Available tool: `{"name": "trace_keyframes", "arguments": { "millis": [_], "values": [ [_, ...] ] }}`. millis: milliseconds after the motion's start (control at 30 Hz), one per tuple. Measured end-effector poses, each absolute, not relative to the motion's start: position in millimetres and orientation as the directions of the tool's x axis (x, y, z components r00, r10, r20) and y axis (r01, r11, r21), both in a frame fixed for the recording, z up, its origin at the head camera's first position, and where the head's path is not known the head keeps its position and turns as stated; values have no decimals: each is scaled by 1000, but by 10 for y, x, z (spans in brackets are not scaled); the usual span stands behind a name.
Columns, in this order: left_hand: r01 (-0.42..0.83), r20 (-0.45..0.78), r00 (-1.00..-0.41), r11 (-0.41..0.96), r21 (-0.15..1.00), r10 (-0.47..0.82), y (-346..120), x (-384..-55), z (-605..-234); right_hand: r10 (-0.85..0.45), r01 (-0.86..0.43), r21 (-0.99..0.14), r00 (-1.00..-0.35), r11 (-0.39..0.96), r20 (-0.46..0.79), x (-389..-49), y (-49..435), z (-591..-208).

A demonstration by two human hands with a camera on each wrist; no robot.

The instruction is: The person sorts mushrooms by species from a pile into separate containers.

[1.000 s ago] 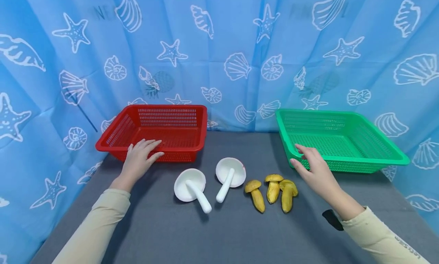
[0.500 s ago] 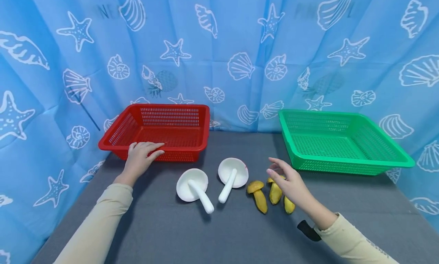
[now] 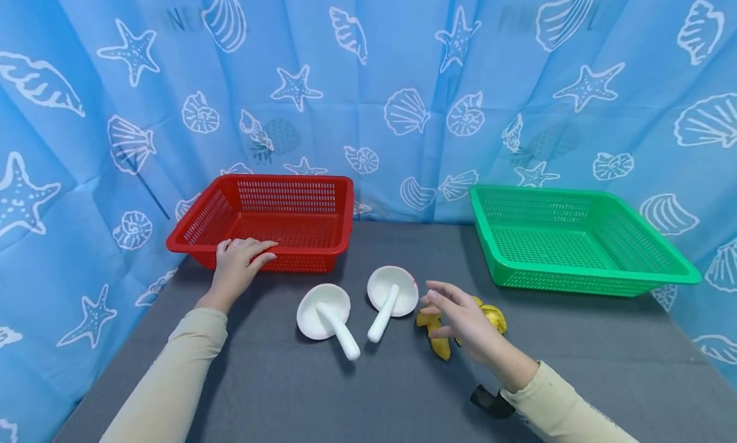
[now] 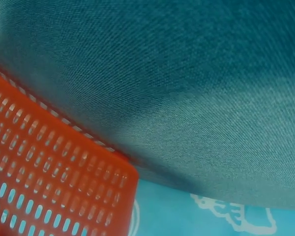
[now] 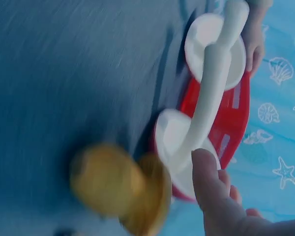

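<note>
My right hand (image 3: 460,318) hovers above the yellow mushrooms, fingers apart and loosely bent, with nothing held. Beneath it shows part of one yellow mushroom (image 3: 440,348); another yellow mushroom (image 3: 495,318) peeks out to the right, and the hand hides most of a third. In the right wrist view a blurred yellow mushroom (image 5: 108,182) lies near the thumb. Two white mushrooms (image 3: 394,290) with long stems lie to the left, caps turned over. My left hand (image 3: 235,273) is at the front rim of the red basket (image 3: 328,251), its fingers loosely bent.
A green basket (image 3: 581,276) stands at the back right, the red one at the back left. Grey cloth (image 3: 345,404) covers the table. A blue curtain (image 3: 368,78) with shell prints hangs behind. A black object (image 3: 489,402) sits at the right wrist.
My right hand has moved left and down from beside the green basket to over the yellow mushrooms, covering them in part. The left hand has stayed by the red basket.
</note>
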State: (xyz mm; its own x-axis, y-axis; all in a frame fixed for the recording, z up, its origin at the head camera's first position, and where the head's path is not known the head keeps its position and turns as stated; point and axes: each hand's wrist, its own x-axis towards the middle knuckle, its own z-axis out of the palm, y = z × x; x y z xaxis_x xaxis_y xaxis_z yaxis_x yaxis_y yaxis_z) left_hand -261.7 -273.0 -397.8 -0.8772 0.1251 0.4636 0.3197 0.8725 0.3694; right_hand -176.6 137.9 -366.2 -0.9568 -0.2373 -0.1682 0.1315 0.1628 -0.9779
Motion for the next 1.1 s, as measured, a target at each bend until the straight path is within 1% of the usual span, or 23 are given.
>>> {"name": "trace_keyframes", "arguments": {
  "millis": [133, 233, 333, 467, 667, 833, 933, 1100],
  "values": [
    [332, 482, -866, 874, 355, 133, -2731, -2623, -4005, -290, 270, -963, -920, 23, -265, -1778, 1302, -3716],
    [341, 501, -854, 876, 341, 137, -2733, -2640, -4024, -357, 364, -931, -875, -37, -327, -1787, 1247, -3767],
    [342, 511, -849, 878, 334, 137, -2737, -2647, -4038, -426, 423, -904, -831, -68, -357, -1798, 1189, -3825],
    [339, 511, -849, 880, 334, 134, -2744, -2644, -4042, -486, 459, -881, -800, -119, -351, -1826, 1102, -3906],
    [339, 500, -855, 875, 346, 134, -2738, -2635, -4034, -502, 501, -843, -790, -196, -352, -1868, 981, -3986],
    [331, 492, -861, 876, 352, 128, -2729, -2631, -4025, -479, 516, -818, -802, -256, -356, -1880, 884, -4035],
    [325, 484, -866, 878, 352, 126, -2723, -2634, -4016, -451, 511, -813, -817, -280, -358, -1889, 840, -4065],
    [330, 490, -862, 876, 351, 129, -2725, -2633, -4011, -451, 495, -815, -827, -301, -335, -1912, 789, -4105]
  ]
}}
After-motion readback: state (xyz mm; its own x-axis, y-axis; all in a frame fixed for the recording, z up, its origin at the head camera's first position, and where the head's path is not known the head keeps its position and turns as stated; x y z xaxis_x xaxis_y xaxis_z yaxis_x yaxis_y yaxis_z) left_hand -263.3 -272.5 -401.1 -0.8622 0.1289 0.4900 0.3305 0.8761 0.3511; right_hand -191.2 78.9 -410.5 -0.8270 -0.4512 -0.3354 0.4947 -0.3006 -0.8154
